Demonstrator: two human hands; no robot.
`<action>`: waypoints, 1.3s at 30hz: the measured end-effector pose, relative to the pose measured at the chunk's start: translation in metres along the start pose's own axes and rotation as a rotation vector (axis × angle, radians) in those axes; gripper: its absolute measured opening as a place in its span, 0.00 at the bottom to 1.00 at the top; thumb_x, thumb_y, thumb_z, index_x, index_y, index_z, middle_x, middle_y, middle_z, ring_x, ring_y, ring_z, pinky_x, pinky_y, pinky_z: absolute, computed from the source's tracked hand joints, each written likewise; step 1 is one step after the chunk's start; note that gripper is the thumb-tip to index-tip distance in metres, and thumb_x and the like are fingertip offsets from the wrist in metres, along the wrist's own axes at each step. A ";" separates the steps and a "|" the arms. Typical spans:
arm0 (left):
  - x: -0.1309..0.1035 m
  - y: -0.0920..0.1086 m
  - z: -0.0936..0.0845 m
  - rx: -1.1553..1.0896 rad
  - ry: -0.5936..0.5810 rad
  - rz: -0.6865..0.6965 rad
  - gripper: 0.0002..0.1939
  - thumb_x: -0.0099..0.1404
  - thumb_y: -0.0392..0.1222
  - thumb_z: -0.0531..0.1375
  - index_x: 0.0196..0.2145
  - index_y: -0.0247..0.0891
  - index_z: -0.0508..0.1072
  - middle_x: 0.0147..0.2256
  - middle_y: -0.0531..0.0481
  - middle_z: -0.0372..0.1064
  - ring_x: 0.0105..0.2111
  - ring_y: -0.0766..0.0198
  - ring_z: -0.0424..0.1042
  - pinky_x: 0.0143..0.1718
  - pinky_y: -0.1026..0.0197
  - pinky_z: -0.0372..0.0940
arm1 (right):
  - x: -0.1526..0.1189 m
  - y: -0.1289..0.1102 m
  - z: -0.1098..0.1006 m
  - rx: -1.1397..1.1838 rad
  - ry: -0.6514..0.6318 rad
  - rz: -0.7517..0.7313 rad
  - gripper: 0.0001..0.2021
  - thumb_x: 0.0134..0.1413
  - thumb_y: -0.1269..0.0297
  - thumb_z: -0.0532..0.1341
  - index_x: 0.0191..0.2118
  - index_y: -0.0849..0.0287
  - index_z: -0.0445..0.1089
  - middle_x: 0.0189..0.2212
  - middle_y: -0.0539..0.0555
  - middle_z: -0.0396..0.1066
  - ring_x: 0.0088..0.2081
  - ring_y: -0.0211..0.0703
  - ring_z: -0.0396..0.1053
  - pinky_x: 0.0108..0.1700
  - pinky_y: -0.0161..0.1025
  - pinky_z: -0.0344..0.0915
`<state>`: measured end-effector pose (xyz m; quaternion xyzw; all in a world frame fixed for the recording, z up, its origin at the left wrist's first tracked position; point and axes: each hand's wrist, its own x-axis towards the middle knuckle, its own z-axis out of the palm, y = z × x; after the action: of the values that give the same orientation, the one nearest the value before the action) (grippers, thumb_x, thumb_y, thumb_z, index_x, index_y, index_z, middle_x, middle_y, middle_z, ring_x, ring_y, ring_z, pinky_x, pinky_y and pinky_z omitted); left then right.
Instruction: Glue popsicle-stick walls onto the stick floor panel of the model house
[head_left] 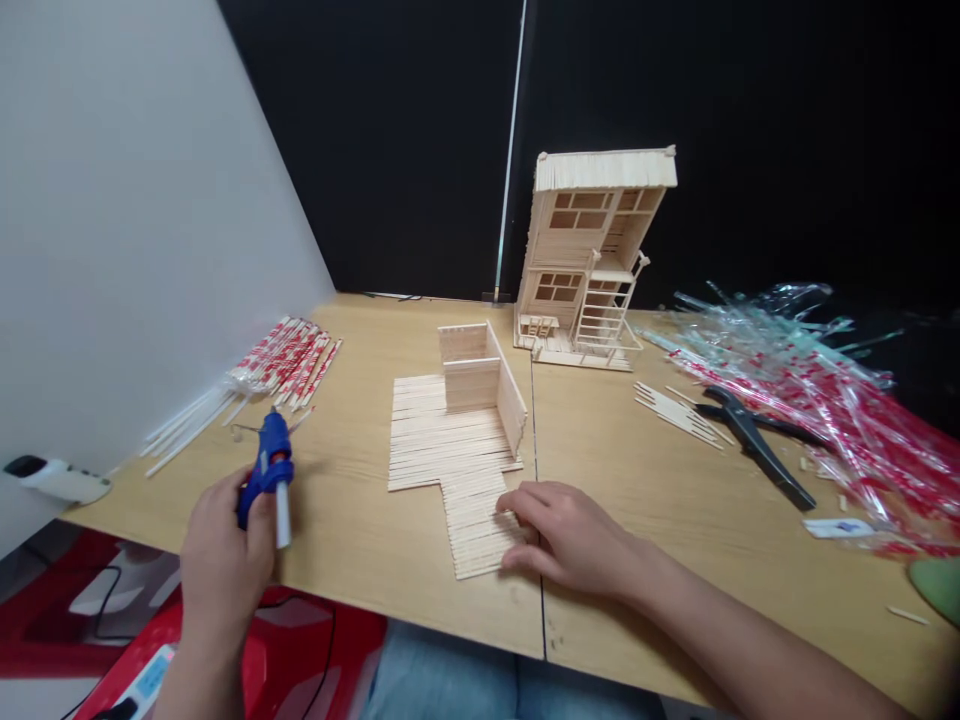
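Note:
My left hand [229, 545] is wrapped round a blue hot glue gun [271, 460], with a white glue stick [283, 515] poking out of its back end. The gun's nozzle points away from me, over the left of the table. Flat on the tabletop in front of me lies a floor panel [427, 430] of thin wooden sticks, with a narrower strip reaching toward me. Low stick walls [472, 378] stand upright on its far right part. My right hand [559, 535] rests at the strip's right edge, fingers curved and apart, the fingertips touching or very near it.
A two-storey stick house model [592, 260] stands at the back. Paper-wrapped sticks [289, 355] lie left. On the right are black-handled cutters [750, 440], loose sticks [679, 412] and crumpled plastic wrappers [840, 400]. A white device [60, 480] sits at the left edge.

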<state>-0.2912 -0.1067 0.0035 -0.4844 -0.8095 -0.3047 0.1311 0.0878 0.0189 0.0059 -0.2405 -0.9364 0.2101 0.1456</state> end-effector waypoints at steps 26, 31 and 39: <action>-0.037 0.011 -0.020 -0.797 0.166 -0.387 0.34 0.63 0.72 0.54 0.44 0.35 0.73 0.43 0.42 0.73 0.29 0.64 0.66 0.36 0.59 0.65 | 0.047 -0.061 0.031 -0.232 0.031 -0.268 0.07 0.65 0.68 0.55 0.37 0.59 0.69 0.31 0.55 0.71 0.32 0.46 0.67 0.35 0.41 0.61; -0.044 0.009 -0.028 -0.775 0.224 -0.404 0.34 0.64 0.70 0.55 0.46 0.34 0.74 0.41 0.42 0.74 0.29 0.63 0.67 0.36 0.60 0.65 | 0.116 -0.115 0.052 -0.292 -0.193 -0.201 0.10 0.61 0.76 0.55 0.45 0.61 0.68 0.34 0.58 0.74 0.33 0.50 0.73 0.30 0.41 0.65; -0.049 -0.015 -0.050 -0.768 0.159 -0.462 0.34 0.63 0.73 0.53 0.41 0.36 0.74 0.37 0.42 0.73 0.34 0.57 0.69 0.41 0.56 0.65 | 0.191 -0.139 0.059 -0.272 -0.338 -0.029 0.17 0.57 0.82 0.52 0.49 0.69 0.70 0.37 0.64 0.77 0.39 0.53 0.78 0.36 0.40 0.70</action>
<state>-0.2842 -0.1778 0.0120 -0.2800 -0.7120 -0.6404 -0.0680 -0.1492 -0.0131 0.0517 -0.2059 -0.9706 0.1170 -0.0442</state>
